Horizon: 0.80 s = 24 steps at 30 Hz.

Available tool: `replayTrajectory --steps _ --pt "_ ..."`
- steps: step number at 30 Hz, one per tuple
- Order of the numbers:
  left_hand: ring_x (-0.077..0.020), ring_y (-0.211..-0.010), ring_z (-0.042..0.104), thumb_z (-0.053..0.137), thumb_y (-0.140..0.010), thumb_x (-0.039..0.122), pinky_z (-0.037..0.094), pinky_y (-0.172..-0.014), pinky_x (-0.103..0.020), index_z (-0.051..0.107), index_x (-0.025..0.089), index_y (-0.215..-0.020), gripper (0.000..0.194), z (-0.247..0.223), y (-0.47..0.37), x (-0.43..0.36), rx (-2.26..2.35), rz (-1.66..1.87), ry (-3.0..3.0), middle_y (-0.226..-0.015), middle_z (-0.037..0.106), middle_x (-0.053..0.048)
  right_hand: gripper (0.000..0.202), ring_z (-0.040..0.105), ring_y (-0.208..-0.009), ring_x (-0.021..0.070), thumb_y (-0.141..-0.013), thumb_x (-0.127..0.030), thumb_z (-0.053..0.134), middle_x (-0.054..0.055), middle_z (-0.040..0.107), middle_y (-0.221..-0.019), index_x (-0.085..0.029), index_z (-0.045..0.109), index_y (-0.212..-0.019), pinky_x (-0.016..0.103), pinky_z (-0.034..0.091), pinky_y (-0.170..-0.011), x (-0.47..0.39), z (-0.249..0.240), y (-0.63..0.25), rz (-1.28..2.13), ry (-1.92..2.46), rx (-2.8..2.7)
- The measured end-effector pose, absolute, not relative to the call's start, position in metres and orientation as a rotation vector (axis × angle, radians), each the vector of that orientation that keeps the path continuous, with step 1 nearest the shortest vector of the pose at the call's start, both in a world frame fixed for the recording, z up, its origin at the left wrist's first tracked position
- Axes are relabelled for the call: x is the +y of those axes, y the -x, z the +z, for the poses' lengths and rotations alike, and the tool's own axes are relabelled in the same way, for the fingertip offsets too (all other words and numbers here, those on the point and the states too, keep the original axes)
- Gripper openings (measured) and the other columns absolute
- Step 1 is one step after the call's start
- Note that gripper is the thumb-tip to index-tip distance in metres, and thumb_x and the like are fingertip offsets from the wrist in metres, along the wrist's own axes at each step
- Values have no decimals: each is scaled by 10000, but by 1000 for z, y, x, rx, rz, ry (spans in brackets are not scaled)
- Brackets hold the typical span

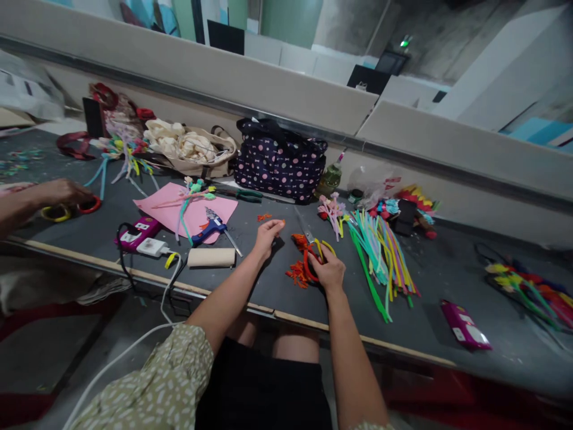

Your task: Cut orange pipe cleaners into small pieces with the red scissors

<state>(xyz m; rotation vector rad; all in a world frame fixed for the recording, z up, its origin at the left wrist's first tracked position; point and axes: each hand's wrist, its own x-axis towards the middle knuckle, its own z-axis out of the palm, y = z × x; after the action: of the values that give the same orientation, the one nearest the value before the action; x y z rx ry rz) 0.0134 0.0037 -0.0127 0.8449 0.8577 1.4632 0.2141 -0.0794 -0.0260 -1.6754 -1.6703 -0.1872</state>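
Observation:
My left hand (267, 237) is closed in a pinch just above the dark table, with a speck of orange at its fingertips, likely a small orange piece. My right hand (331, 270) grips a pair of scissors (308, 234) by its red and yellow handles, blades pointing away from me. Beside the scissors lies a heap of short orange pieces (297, 275), and more orange sits under the blades. A smaller cluster of orange bits (264, 217) rests beyond my left hand.
Left of me are a blue glue gun (210, 227) on pink paper (224, 209), a beige roll (211, 258) and a purple power strip (141, 234). Coloured pipe cleaners (376, 251) lie right; a dotted bag (281, 160) stands behind. A co-worker's hand (67, 192) is near scissors far left.

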Motion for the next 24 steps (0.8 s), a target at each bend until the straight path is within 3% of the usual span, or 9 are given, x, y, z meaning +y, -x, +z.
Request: replayTrajectory --steps 8,24 --pt "-65 -580 527 823 -575 285 404 -579 -195 663 163 -773 282 -1 -1 3 655 1463 -490 -678 611 13 446 703 -837 194 -809 -509 620 46 732 -1018 -221 671 -1146 288 543 -748 -87 -18 -206 -177 1457 -1894" --pt "-62 -573 529 813 -580 272 416 -578 -191 647 155 -795 295 -5 -2 3 662 1447 -495 -654 595 23 490 689 -898 201 -836 -547 575 62 720 -1062 -221 650 -1193 300 534 -800 -85 -19 -206 -112 1510 -1962"
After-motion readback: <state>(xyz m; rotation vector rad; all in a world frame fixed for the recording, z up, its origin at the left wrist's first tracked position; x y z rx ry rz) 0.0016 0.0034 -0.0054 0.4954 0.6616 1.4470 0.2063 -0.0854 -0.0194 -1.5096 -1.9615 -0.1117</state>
